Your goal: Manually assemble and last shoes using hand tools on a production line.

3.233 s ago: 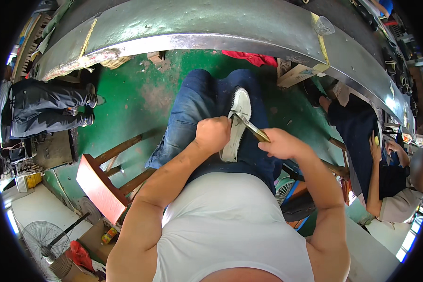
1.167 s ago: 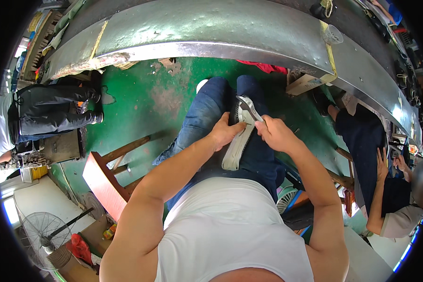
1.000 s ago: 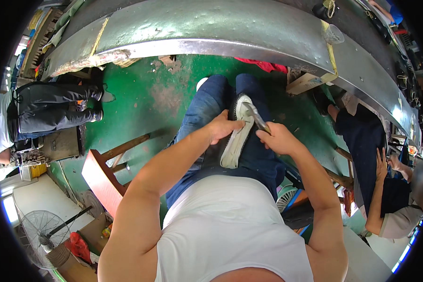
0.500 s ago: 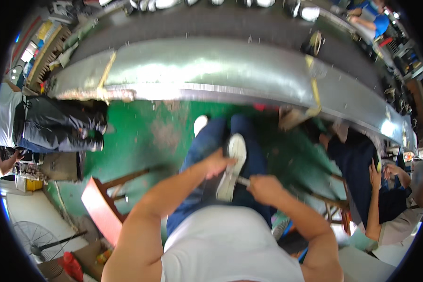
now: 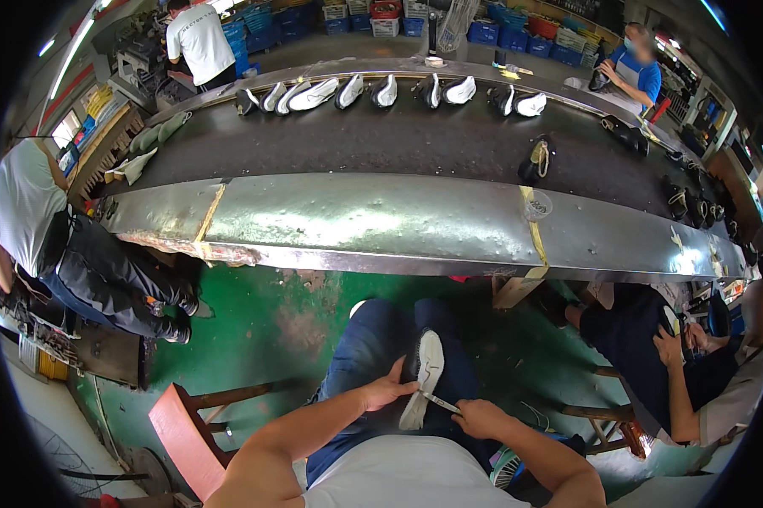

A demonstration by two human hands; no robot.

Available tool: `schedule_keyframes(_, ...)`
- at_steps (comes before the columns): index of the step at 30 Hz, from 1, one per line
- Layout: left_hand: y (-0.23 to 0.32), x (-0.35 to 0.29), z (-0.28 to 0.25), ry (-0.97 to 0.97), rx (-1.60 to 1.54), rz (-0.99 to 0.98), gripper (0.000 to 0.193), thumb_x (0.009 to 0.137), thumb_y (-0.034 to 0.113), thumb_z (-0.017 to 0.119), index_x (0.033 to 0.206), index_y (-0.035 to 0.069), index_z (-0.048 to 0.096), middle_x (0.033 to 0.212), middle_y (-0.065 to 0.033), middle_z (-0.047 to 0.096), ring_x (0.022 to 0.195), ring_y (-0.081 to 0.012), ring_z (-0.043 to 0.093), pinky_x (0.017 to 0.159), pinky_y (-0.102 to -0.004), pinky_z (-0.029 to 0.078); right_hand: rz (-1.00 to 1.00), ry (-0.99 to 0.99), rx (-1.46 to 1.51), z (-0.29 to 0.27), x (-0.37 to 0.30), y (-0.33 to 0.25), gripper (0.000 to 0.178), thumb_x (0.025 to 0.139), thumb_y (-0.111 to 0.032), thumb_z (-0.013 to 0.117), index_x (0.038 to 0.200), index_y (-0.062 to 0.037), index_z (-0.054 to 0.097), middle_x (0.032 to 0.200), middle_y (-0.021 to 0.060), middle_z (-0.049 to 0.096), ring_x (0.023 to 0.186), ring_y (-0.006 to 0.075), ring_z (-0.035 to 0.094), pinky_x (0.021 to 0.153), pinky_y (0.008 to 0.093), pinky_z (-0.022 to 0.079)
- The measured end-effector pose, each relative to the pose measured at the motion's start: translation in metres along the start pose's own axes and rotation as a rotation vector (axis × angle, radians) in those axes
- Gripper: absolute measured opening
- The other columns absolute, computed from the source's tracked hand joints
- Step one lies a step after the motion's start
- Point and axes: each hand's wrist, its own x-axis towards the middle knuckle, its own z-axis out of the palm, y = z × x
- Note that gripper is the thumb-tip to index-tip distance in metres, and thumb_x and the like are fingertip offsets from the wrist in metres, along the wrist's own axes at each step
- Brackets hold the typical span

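Observation:
A shoe (image 5: 431,360) with a pale off-white sole rests on my lap, sole up and toe pointing away from me. My left hand (image 5: 384,391) grips it by its left side, thumb near the sole's edge, the other fingers partly hidden. In my right hand (image 5: 481,419) is a thin, pale, stick-like tool (image 5: 441,401); its kind is not plain. The tool slants across the narrow middle of the sole, its tip close to my left thumb. My right fingers are wrapped round its near end.
Ahead runs a conveyor (image 5: 331,140) with a metal edge (image 5: 364,216); several shoes (image 5: 314,95) line its far side and a dark shoe (image 5: 537,161) lies nearer. A red-brown stool (image 5: 182,440) stands at left. A seated co-worker (image 5: 695,372) handles a shoe at right; another person (image 5: 47,229) stands at left.
The view has tilted up, bringing more of the conveyor and the far workers into sight. The tool's tip has moved across the sole toward my left thumb. Both hands keep their holds.

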Motion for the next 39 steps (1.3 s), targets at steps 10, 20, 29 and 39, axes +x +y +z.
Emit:
schedule_keyframes(10, -0.021, 0.016, 0.032, 0.472, 0.605, 0.115, 0.099, 0.083, 0.03, 0.073, 0.154, 0.002, 0.01, 0.146, -0.0295, 0.033, 0.14, -0.0381, 0.032, 0.116, -0.0443, 0.029, -0.092, 0.17, -0.207, 0.014, -0.025, -0.017, 0.024, 0.09, -0.023, 0.059, 0.091, 0.0012, 0.06, 0.085, 0.0237, 0.068, 0.076, 0.0389, 0.069, 0.066, 0.0483, 0.056)
schedule_keyframes(20, -0.034, -0.024, 0.015, 0.128, 0.432, 0.019, 0.106, 0.093, 0.034, 0.062, 0.153, 0.004, -0.021, 0.16, -0.0297, -0.006, 0.151, -0.0379, -0.001, 0.122, -0.0397, 0.009, -0.129, -0.096, -0.074, 0.002, -0.02, 0.019, 0.027, 0.093, -0.026, 0.058, 0.097, 0.0001, 0.06, 0.085, 0.0216, 0.069, 0.079, 0.0374, 0.069, 0.072, 0.0462, 0.055)
schedule_keyframes(29, -0.05, -0.009, 0.032, 0.33, 0.604, 0.113, 0.122, 0.082, 0.032, 0.075, 0.153, 0.004, -0.02, 0.156, -0.0317, 0.009, 0.146, -0.045, 0.02, 0.119, -0.0409, 0.024, 0.047, 0.337, 0.35, 0.002, 0.017, -0.027, 0.041, 0.1, -0.035, 0.049, 0.095, 0.0041, 0.058, 0.089, 0.0291, 0.067, 0.087, 0.0476, 0.065, 0.079, 0.0528, 0.05)
schedule_keyframes(39, 0.04, -0.08, 0.01, 0.064, -0.481, 0.24, 0.094, 0.091, 0.016, 0.072, 0.159, 0.009, 0.008, 0.147, -0.014, 0.046, 0.123, -0.02, 0.054, 0.1, -0.034, 0.048, 0.135, 0.313, 0.679, 0.036, -0.003, 0.002, 0.039, 0.102, -0.033, 0.046, 0.09, 0.0019, 0.059, 0.079, 0.0164, 0.067, 0.072, 0.0255, 0.068, 0.066, 0.0376, 0.053)
